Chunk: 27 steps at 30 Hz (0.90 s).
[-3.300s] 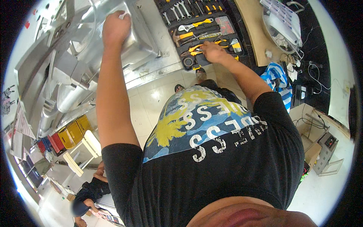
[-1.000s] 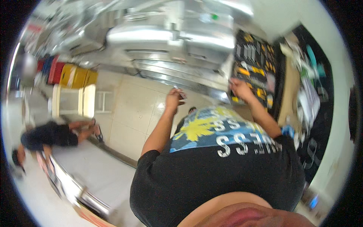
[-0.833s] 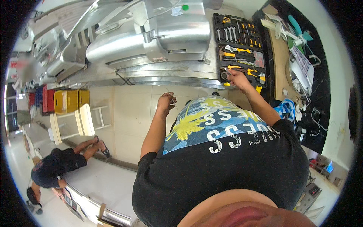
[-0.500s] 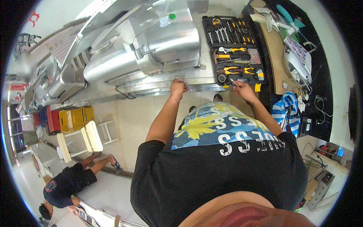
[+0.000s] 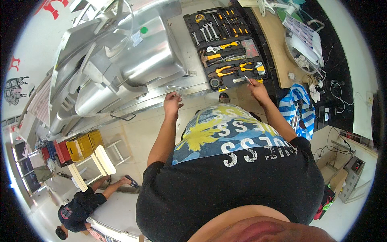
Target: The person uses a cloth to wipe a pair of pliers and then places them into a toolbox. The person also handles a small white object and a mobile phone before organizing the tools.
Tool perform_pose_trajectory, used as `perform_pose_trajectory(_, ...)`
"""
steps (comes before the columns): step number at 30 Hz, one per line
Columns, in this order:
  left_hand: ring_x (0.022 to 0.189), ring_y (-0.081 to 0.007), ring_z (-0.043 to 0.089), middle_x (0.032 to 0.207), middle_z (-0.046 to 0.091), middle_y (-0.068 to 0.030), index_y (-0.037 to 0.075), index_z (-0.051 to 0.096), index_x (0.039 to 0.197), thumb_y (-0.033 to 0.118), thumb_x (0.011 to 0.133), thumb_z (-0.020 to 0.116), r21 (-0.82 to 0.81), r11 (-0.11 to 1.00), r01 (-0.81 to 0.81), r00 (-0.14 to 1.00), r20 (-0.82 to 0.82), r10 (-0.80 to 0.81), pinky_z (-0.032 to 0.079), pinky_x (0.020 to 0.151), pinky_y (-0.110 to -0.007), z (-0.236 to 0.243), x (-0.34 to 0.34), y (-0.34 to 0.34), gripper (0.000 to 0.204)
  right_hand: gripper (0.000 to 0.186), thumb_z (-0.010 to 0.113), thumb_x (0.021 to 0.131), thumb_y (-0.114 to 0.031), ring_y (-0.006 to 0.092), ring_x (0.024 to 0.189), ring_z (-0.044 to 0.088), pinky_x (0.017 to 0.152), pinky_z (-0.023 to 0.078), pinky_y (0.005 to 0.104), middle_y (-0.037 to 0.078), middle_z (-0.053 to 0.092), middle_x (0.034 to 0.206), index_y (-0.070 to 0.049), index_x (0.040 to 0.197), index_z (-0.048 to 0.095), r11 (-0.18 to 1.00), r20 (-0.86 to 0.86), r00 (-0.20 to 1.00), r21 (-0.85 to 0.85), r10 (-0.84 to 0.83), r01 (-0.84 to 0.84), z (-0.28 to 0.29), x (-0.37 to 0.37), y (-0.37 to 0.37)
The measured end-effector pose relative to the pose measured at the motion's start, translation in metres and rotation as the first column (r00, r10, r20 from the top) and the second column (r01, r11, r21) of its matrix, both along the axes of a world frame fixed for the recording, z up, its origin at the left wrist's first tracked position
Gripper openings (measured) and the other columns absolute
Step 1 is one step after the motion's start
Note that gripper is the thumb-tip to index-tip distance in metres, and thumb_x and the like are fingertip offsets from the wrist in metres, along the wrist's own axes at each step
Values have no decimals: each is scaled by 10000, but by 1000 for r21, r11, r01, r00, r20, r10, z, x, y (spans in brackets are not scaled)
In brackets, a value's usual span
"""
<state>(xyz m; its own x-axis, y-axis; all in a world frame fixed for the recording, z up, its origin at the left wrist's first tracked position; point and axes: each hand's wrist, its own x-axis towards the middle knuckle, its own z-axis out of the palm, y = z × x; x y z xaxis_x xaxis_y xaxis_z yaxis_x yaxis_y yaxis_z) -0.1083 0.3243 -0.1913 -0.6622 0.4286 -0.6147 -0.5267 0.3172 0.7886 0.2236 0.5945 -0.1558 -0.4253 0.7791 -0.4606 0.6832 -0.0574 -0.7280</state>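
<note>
My left hand is at the front edge of the metal counter, fingers slightly apart. Just beyond its fingertips, a thin L-shaped hex key lies on the counter. Over the front right corner of the open tool case, my right hand pinches a small, slim tool with a pale pointed tip; its exact kind is too small to tell. Near that hand are yellow-handled pliers, a set of hex keys and a roll of black tape, all in the case.
A large shiny metal machine stands on the counter to the left. A striped blue-white bag lies at the right. Behind on the left are a white step stool, yellow crates and another person.
My left hand has drawn away from the hex key, which now lies on the counter. My right hand still holds the slim tool. The whole view has shifted and turned.
</note>
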Motion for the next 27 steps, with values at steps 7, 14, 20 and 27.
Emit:
perform_pose_trajectory(7, 867, -171, 655, 1004, 698, -87, 36, 660, 1104, 144, 935, 661, -71, 972, 224, 658, -725, -204, 536, 748, -326, 139, -3, 34, 201, 368, 617, 893, -205, 400, 1063, 638, 941, 497, 452, 214, 675, 1131, -100, 1245, 642, 895, 15, 948, 324, 319, -306, -12, -78, 70)
perform_pose_trajectory(14, 1093, -330, 617, 1139, 679, -151, 86, 700, 1096, 192, 887, 647, -458, 867, 197, -197, -885, -422, 479, 952, -438, 243, -84, 152, 240, 385, 629, 889, -188, 343, 1265, 515, 1065, 424, 419, 153, 590, 1309, -103, 1265, 629, 563, 380, 692, 404, 614, -721, -1, -178, 133)
perform_pose_trajectory(20, 1268, -367, 502, 1334, 579, -168, 83, 699, 1089, 207, 882, 622, -503, 864, 20, -136, -858, -496, 412, 1076, -440, 212, -108, 174, 254, 419, 629, 874, -153, 324, 1256, 485, 1082, 404, 444, 110, 551, 1323, -130, 1292, 610, 474, 378, 731, 575, 568, -666, -38, -182, 143)
perform_pose_trajectory(27, 1258, -318, 522, 1336, 593, -115, 101, 705, 1109, 208, 893, 593, -526, 850, 21, -118, -846, -521, 421, 1073, -421, 208, -114, 173, 265, 303, 542, 928, -207, 314, 1173, 528, 1024, 436, 454, 106, 600, 1226, -125, 1186, 679, 362, 438, 612, 529, 658, -768, -40, -182, 152)
